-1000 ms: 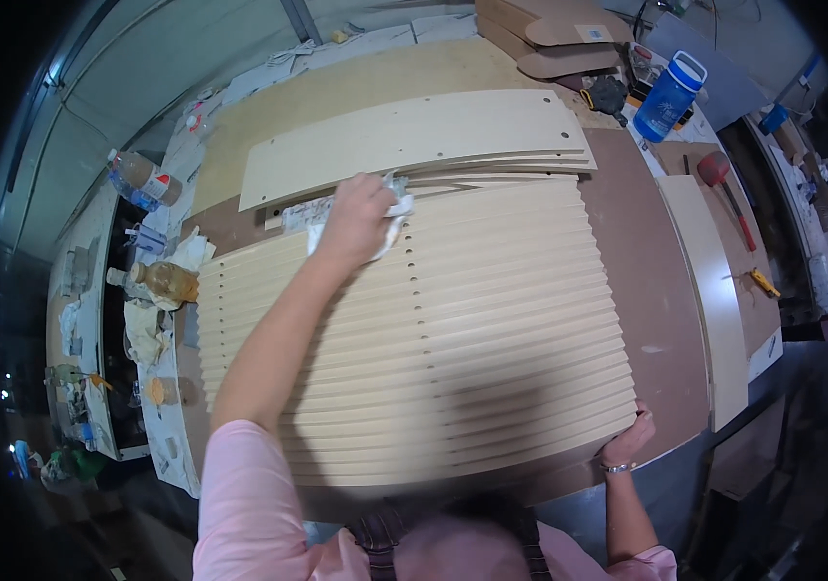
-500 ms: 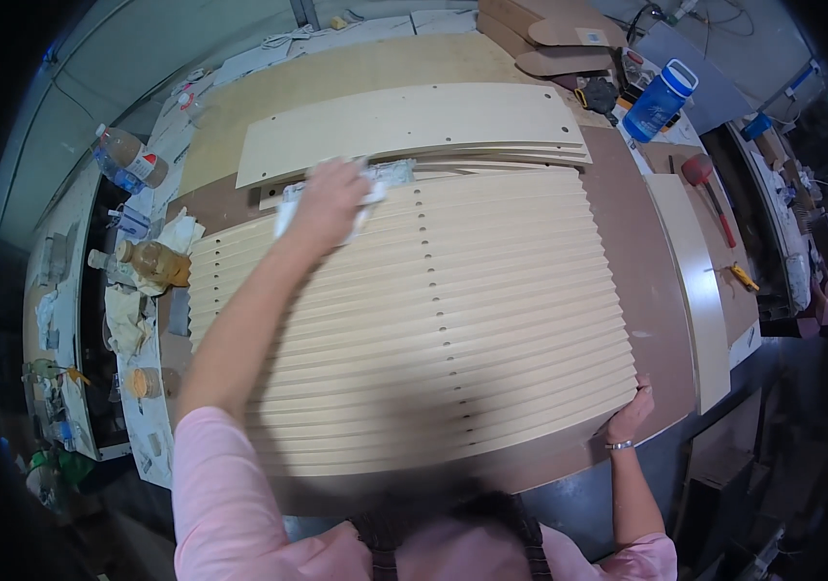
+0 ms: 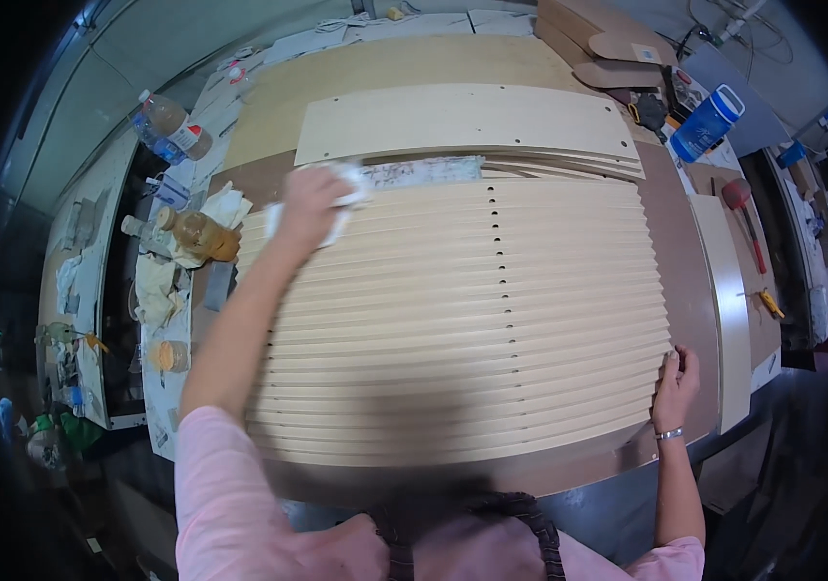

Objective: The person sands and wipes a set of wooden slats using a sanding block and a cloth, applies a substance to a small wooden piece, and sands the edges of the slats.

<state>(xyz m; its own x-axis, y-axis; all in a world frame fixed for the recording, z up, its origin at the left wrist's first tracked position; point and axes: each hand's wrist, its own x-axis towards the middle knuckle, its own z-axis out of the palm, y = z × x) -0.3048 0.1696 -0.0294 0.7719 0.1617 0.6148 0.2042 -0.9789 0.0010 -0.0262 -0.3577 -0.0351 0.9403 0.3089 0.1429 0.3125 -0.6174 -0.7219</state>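
Pale wooden boards (image 3: 414,320) lie overlapped in a stepped row across the bench, each with dark round holes. My left hand (image 3: 311,205) is closed on a white cloth (image 3: 344,225) and presses it on the far left boards; motion blurs it a little. At the right edge of the row, my right hand (image 3: 675,389) rests against the board ends with its fingers apart, wearing a metal band at the wrist. Behind the row lies a stained whitish strip (image 3: 423,171), next to a stack of flat panels (image 3: 462,121) with holes.
Bottles stand at left, one a jar of amber liquid (image 3: 203,235), near crumpled cloths (image 3: 157,290). At right are a blue water bottle (image 3: 708,124), a red-headed mallet (image 3: 739,196), a yellow-handled tool (image 3: 770,303) and a long panel (image 3: 723,310). Cardboard (image 3: 607,39) sits at the back.
My left hand with the cloth has moved left along the far boards, uncovering more of the whitish strip. My right hand has shifted up along the board ends. The whole view has shifted too.
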